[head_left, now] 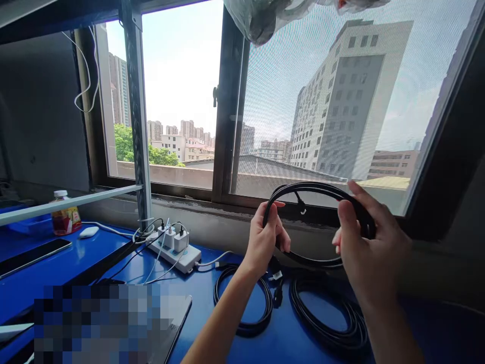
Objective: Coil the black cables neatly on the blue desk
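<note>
Left hand [265,232]: fingers closed round the near side of a looped black cable [314,186], thumb pressed against it. Right hand [373,242]: thumb and fingers curved about the loop's opposite side, partly hiding it. The loop is held up in the air, in front of the window [182,101]; a short end with a connector [301,205] hangs inside it. Below, flat on the blue worktop [202,298], two more black coils: a smaller coil [246,333] and a thicker coil [329,336]. Farther left, a white power strip [187,260] with plugs in it, then a bottle [65,215] and a phone [34,257].
</note>
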Action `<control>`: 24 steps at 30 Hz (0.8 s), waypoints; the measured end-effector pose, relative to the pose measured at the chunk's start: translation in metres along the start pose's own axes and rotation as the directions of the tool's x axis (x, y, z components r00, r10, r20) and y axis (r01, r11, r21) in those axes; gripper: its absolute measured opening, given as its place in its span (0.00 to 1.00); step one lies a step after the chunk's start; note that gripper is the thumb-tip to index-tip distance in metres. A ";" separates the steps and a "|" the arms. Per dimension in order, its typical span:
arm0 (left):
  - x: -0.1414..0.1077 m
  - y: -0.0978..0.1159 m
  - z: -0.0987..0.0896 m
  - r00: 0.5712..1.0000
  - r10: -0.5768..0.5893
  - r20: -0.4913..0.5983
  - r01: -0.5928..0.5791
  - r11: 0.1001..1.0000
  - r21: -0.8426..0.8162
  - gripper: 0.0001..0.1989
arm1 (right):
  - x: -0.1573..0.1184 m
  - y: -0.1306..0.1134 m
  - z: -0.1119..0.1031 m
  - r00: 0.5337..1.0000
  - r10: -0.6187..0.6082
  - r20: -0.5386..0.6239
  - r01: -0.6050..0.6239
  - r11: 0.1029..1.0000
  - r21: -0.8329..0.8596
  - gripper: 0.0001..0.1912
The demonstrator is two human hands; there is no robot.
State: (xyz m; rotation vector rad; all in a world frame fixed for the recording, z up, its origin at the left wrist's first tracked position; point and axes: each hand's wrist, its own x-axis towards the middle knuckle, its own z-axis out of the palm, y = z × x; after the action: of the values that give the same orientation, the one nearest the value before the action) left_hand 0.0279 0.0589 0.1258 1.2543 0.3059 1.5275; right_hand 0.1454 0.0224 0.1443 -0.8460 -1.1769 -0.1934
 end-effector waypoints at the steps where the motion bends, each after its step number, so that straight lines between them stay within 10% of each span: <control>1: 0.000 0.000 -0.002 1.000 0.016 -0.003 -0.016 1.000 0.019 0.32 | -0.001 0.000 -0.001 0.998 -0.059 0.023 0.060 0.998 -0.027 0.22; 7: 0.002 0.010 -0.009 0.999 0.032 0.003 -0.032 0.995 0.099 0.30 | -0.005 -0.006 -0.001 0.966 -0.222 0.135 0.223 0.975 0.013 0.17; 17: 0.001 0.014 -0.008 0.996 0.038 -0.080 -0.027 0.991 0.134 0.34 | -0.005 0.012 0.010 0.976 -0.006 0.218 -0.023 0.991 0.131 0.20; 24: 0.001 0.013 -0.006 0.986 -0.095 -0.140 0.110 0.988 0.106 0.36 | -0.004 0.010 0.009 0.972 -0.168 0.167 0.172 0.985 -0.009 0.18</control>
State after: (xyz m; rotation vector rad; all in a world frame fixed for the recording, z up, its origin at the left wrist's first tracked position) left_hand 0.0155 0.0569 0.1337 1.2067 0.5441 1.5256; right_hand 0.1428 0.0342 0.1368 -0.7927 -1.4073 -0.2819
